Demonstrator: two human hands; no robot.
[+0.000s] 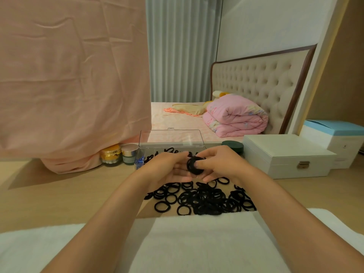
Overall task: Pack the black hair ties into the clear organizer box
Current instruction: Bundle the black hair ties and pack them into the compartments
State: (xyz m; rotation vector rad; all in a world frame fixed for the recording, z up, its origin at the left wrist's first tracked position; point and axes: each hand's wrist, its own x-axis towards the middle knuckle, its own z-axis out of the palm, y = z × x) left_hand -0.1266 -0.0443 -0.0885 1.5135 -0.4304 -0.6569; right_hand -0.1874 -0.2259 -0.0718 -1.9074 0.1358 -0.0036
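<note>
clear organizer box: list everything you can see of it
Clear plastic box on the table, behind the loose tie pile. Its lid stands open, upright at the back, a small tab on its top edge. Black ties lie inside; the left end compartment holds small blue bits. The left hand and right hand, pinching a tie bundle, hide most of the base; whether they touch it is unclear.

Head view looks forward and down, close over the desk (59,194).
</note>
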